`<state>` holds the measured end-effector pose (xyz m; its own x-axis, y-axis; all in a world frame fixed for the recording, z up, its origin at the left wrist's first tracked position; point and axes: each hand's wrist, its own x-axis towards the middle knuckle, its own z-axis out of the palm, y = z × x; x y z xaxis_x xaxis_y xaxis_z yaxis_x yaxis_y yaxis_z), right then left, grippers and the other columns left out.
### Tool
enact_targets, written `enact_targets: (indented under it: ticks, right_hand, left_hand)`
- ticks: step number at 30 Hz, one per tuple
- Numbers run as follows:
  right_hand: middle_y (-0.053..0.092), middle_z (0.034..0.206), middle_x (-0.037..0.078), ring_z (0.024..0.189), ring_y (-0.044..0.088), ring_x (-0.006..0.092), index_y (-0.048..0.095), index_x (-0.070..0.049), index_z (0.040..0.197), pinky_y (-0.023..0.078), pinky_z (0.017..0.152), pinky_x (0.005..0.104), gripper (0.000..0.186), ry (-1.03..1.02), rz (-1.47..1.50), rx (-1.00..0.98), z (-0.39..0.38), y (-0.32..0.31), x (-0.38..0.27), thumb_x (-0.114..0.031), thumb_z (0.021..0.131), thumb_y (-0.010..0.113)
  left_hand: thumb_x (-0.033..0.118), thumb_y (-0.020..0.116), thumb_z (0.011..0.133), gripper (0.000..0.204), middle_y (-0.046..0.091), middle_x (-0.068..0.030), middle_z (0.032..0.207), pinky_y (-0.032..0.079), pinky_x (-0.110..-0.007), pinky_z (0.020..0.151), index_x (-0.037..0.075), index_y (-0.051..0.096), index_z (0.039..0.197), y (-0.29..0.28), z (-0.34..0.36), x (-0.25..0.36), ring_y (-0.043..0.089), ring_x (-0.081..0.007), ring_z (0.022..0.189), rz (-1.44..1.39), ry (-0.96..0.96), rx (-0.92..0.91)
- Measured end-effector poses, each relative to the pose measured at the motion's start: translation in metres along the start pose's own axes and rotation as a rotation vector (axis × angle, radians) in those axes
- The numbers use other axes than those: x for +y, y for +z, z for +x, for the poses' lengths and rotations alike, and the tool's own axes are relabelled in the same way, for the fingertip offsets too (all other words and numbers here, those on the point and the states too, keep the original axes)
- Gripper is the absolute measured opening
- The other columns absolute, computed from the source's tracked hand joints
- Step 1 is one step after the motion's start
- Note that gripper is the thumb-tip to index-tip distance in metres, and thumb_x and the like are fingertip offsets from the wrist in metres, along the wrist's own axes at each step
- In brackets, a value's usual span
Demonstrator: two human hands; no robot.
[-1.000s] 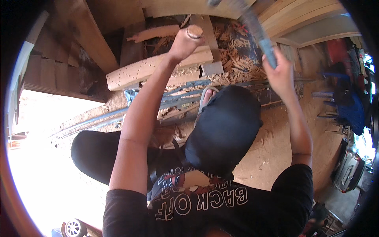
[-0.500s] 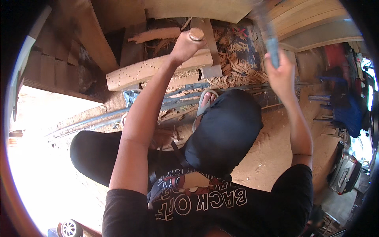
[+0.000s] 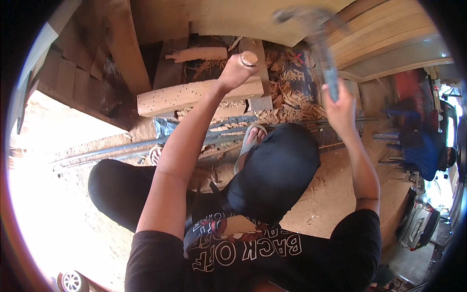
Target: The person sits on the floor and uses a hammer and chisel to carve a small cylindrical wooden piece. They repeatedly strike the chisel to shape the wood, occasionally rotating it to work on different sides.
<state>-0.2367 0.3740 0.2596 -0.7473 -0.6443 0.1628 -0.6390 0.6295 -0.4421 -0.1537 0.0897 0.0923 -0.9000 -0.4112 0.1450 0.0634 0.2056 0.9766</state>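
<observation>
1. Left hand [image 3: 235,74]: fist closed round a round-ended handle [image 3: 249,59]; the tool's lower end is hidden.
2. Right hand [image 3: 340,109]: gripping a hammer [image 3: 324,52], its blurred head beyond the hand and towards the left.
3. Holed board [image 3: 168,99]: below and left of the left hand; contact with the tool cannot be told. Wood chips [image 3: 292,100]: right of it.
4. Judged step: striking the handle. Next move calls for a steady left fist and a square blow.

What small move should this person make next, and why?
Probably bring the hammer down onto the round handle end: the left hand grips that handle with its top exposed, and the right hand holds the hammer clear of it.
</observation>
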Motion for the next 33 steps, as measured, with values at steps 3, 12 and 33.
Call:
enact_targets:
  ticks: [3,12,33]
  right_hand:
    - [0.063,0.073,0.004,0.066,0.057,0.0086,0.062,-0.003,0.111,0.049,0.061,0.0312,0.018,0.045,0.403,0.193,-0.004,0.008,0.004,-0.017,0.101,0.068]
    - [0.059,0.070,0.012,0.061,0.061,0.0145,0.065,-0.001,0.122,0.049,0.056,0.0362,0.028,-0.026,-0.186,-0.070,-0.002,0.010,0.016,-0.016,0.098,0.070]
    - [0.051,0.064,-0.005,0.059,0.046,0.0045,0.061,-0.005,0.097,0.042,0.056,0.0275,0.012,0.005,0.343,0.205,-0.007,0.000,-0.013,-0.012,0.101,0.069]
  left_hand:
    - [0.015,0.074,0.085,0.020,0.068,-0.0077,0.079,0.053,-0.035,0.073,-0.001,0.063,0.091,0.001,-0.002,-0.001,0.060,-0.0152,0.073,-0.067,0.011,0.015]
    - [0.016,0.074,0.087,0.021,0.067,-0.0075,0.080,0.052,-0.035,0.075,0.000,0.064,0.093,-0.002,0.000,0.002,0.057,-0.0120,0.076,-0.046,-0.015,-0.021]
    - [0.020,0.074,0.086,0.024,0.071,-0.0211,0.088,0.056,-0.041,0.077,-0.001,0.067,0.094,0.003,-0.004,-0.009,0.069,-0.0351,0.079,-0.020,0.044,0.015]
